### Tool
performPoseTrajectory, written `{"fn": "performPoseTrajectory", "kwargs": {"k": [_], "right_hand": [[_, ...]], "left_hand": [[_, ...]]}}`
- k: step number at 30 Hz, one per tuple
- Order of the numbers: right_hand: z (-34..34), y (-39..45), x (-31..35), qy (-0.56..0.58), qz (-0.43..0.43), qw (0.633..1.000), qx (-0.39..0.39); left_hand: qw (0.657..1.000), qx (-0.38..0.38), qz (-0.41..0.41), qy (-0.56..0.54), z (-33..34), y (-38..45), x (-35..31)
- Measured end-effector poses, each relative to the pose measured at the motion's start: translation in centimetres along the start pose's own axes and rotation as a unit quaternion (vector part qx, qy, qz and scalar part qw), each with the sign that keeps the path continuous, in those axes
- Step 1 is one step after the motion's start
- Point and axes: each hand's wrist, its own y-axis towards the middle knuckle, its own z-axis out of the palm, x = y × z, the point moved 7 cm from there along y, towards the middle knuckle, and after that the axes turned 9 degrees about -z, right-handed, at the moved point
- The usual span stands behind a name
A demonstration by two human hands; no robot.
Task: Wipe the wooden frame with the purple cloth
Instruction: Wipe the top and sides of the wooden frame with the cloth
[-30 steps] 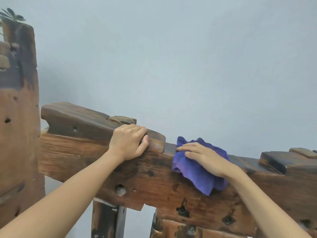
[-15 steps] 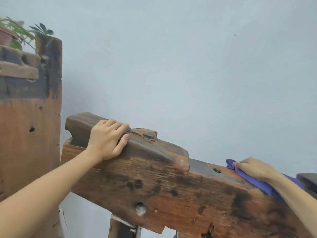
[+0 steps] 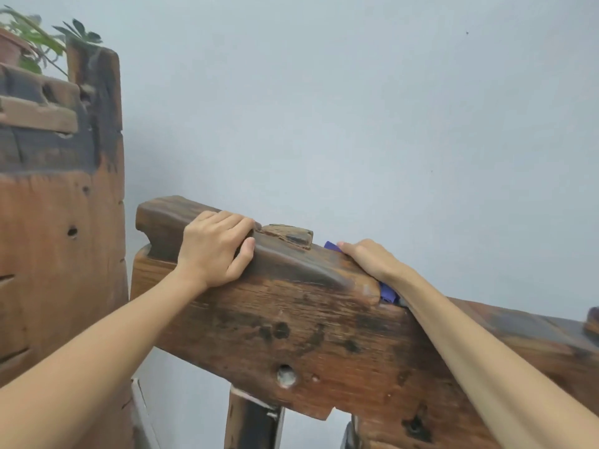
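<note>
The wooden frame is a thick, dark-stained beam that slopes down to the right across the head view. My left hand grips its raised top ridge near the left end, fingers curled over the far side. My right hand presses the purple cloth onto the beam's top just right of a small wooden wedge. Most of the cloth is hidden under the palm; only a corner beyond the fingertips and a fold below the wrist show.
A tall wooden post stands at the left, with a potted plant on top. A plain pale wall lies close behind the beam. Wooden legs run down below it.
My right hand has slid the cloth left along the beam top, up onto the raised part near the wedge. My left hand keeps its grip on the ridge. The view has shifted slightly.
</note>
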Motion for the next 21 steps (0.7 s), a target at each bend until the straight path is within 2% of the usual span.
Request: {"fn": "performPoseTrajectory", "kwargs": {"k": [2, 4, 6, 9, 11, 13, 15, 18, 19, 21], "right_hand": [[-1.1, -0.9, 0.0, -0.099, -0.053, 0.991, -0.074], [-1.5, -1.1, 0.1, -0.136, -0.084, 0.984, -0.082], [-0.9, 0.4, 1.4, -0.12, -0.079, 0.989, -0.027], [1.2, 3.8, 5.0, -0.123, -0.035, 0.987, 0.097], [2.2, 5.0, 5.8, -0.125, -0.005, 0.987, 0.106], [2.0, 4.6, 5.4, -0.122, -0.006, 0.99, 0.069], [0.4, 2.8, 4.6, -0.125, -0.028, 0.992, -0.019], [-1.3, -0.9, 4.7, 0.018, -0.113, 0.974, -0.193], [-1.1, -2.2, 6.0, 0.008, -0.166, 0.961, -0.221], [0.9, -4.0, 9.5, -0.11, -0.253, 0.937, -0.215]], "left_hand": [[1.0, -0.007, -0.008, 0.0, -0.1, 0.0, -0.1], [1.0, -0.006, -0.015, -0.006, 0.1, -0.1, 0.0], [1.0, -0.003, -0.015, -0.008, 0.3, 0.0, 0.0], [1.0, 0.005, -0.027, -0.004, 0.7, 0.0, 0.5], [1.0, -0.013, -0.02, -0.008, 0.5, -0.2, 0.6], [0.999, -0.032, -0.011, 0.001, 0.3, 0.1, 0.7], [0.998, -0.058, -0.034, -0.004, 0.3, -0.1, 1.0], [0.972, -0.118, -0.193, -0.069, 0.4, -1.3, 3.3], [0.956, -0.139, -0.244, -0.089, 0.4, -1.8, 3.9], [0.934, -0.161, -0.299, -0.112, 0.6, -2.6, 4.3]]}}
